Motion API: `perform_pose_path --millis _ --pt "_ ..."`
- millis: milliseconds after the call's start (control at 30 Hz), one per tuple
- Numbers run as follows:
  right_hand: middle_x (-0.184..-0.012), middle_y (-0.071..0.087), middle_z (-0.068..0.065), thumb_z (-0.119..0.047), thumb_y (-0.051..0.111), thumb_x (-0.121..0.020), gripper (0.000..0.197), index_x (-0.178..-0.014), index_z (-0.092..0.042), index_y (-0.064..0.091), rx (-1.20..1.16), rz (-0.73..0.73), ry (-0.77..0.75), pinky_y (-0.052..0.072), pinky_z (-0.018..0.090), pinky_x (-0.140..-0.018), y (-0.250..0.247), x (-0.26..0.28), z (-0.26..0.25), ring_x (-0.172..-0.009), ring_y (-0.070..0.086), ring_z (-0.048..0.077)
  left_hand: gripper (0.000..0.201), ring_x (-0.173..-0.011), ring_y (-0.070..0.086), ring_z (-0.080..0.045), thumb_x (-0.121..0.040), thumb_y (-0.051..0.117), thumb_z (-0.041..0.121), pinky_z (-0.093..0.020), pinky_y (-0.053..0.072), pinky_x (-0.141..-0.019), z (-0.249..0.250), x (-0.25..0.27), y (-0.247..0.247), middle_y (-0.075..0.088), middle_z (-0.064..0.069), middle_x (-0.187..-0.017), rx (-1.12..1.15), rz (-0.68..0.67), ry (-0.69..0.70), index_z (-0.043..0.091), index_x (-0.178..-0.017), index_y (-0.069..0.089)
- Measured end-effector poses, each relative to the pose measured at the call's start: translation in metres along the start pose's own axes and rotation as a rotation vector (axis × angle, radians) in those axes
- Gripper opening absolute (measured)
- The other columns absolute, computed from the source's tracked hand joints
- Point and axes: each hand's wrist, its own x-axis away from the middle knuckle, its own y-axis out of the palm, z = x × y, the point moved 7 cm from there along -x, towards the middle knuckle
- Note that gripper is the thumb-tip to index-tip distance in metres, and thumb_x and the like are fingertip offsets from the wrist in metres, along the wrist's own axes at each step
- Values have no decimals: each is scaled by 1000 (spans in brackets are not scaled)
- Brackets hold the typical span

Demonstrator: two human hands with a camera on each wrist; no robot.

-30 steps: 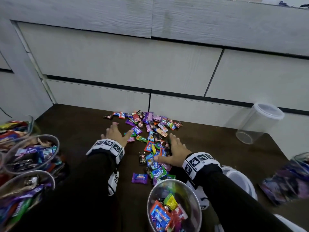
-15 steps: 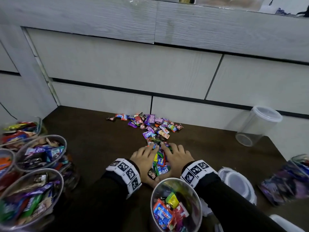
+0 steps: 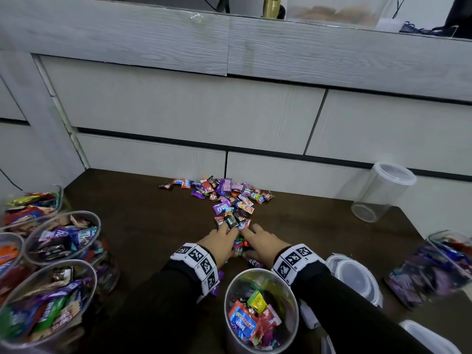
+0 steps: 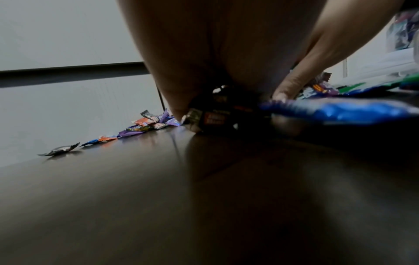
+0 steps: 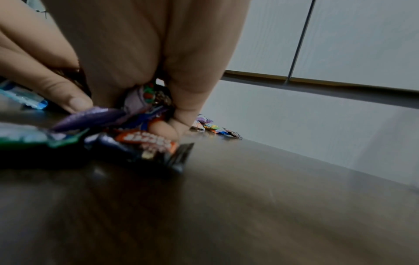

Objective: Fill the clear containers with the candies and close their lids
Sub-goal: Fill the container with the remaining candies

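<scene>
A heap of wrapped candies (image 3: 229, 198) lies on the dark table against the cabinet front. My left hand (image 3: 221, 241) and right hand (image 3: 264, 245) are cupped side by side at the heap's near end, with a bunch of candies (image 3: 240, 247) gathered between them. In the right wrist view my right hand (image 5: 147, 62) curls its fingers over several wrappers (image 5: 140, 141). In the left wrist view my left hand (image 4: 226, 53) covers dark wrappers (image 4: 211, 116) and its thumb touches a blue one (image 4: 340, 111). An open clear container (image 3: 260, 270), partly filled, stands just in front of my wrists.
Several candy-filled open containers (image 3: 61, 238) crowd the left edge. A lidded, empty clear container (image 3: 383, 192) stands at the back right. A filled container (image 3: 434, 269) lies at the right, with loose white lids (image 3: 355, 277) beside my right forearm. Cabinet drawers (image 3: 178, 116) rise behind the table.
Both hands swept in from either side of the heap, met, and dragged a bunch of candies toward the open container; the gathered bunch is now tighter between them.
</scene>
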Motion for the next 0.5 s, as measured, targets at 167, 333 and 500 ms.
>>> perform_pose_path --millis 167,333,500 --pt "-122 47 17 -24 53 -94 45 -135 -13 38 19 19 15 41 39 -91 -6 4 5 -113 50 35 38 -119 51 -44 -102 45 30 -50 44 -94 1 4 -3 38 -17 -139 21 -41 -35 7 -131 35" --pt "-114 54 14 -24 57 -91 33 -122 -13 50 -137 167 46 44 35 -90 -29 29 16 -106 54 31 37 -118 52 -37 -103 41 34 -45 43 -96 -11 20 -23 47 -16 -130 165 57 -107 9 -129 39" --pt "-110 60 9 -22 60 -90 27 -116 -14 55 -251 392 37 40 22 -81 -75 64 19 -100 57 23 33 -106 56 -29 -102 42 36 -42 46 -90 -9 50 -71 56 -12 -115 352 279 -60 9 -121 44"
